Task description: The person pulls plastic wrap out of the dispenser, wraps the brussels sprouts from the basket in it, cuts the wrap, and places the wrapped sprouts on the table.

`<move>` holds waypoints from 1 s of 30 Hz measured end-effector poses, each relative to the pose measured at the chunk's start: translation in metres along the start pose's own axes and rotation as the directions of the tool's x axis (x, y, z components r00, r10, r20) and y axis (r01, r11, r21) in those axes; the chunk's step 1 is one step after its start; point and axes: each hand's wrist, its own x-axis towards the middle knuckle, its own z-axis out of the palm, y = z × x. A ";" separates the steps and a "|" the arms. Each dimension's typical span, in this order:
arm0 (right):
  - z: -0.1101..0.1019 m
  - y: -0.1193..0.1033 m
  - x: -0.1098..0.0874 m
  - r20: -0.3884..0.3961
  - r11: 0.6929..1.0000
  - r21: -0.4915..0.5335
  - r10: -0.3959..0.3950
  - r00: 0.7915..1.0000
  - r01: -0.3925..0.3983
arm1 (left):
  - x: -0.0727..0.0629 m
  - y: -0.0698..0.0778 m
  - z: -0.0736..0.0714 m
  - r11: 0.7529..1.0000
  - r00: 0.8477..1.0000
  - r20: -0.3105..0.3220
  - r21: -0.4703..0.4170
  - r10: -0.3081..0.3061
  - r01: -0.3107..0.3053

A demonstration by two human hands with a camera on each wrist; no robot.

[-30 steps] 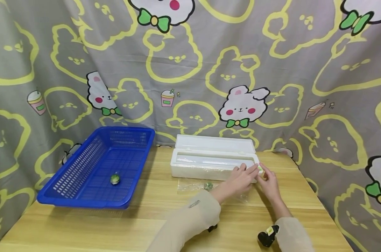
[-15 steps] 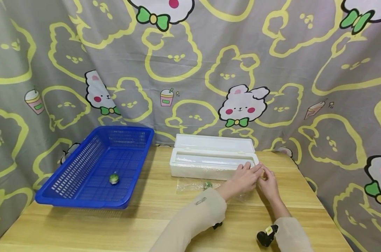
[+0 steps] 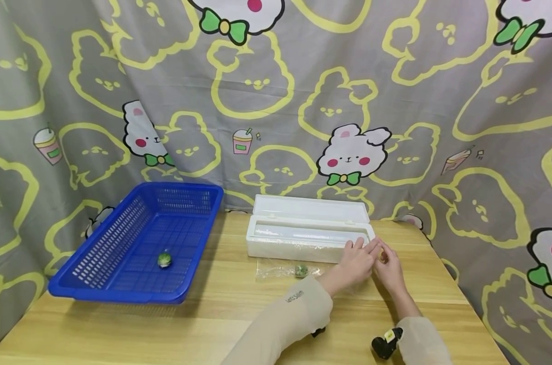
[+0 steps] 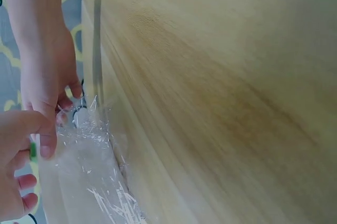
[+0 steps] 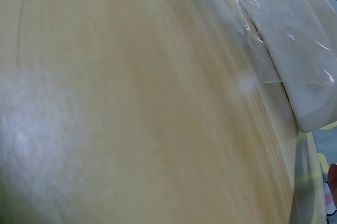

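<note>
An open white cling film dispenser box (image 3: 298,249) holds a long clear roll. Its film (image 3: 271,270) comes over the front onto the table, with a small round green item (image 3: 301,270) on it. My left hand (image 3: 354,264) is at the box's right end; in the left wrist view its thumb and fingers pinch about a small green slide cutter (image 4: 33,151). Close against it, my right hand (image 3: 390,269) reaches round the same end corner, its fingertips beside the film edge; I cannot tell whether they hold it. Crinkled film covers the box front in the right wrist view.
On the left stands a blue plastic basket (image 3: 191,263) with a green-and-white ball (image 3: 164,260) in it. The box's white lid (image 3: 309,208) is tipped back toward the patterned curtain (image 3: 266,61). A black wrist camera (image 3: 385,345) sits at the right sleeve.
Both hands stay at the box's right end. The left hand and sleeve have shifted slightly to the right, and the green cutter bit seen earlier is covered by fingers in the head view.
</note>
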 end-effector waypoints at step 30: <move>-0.005 0.001 -0.001 0.021 0.993 -0.115 -0.027 0.999 0.029 | -0.006 0.017 -0.013 0.941 0.998 0.040 0.336 -0.056 0.039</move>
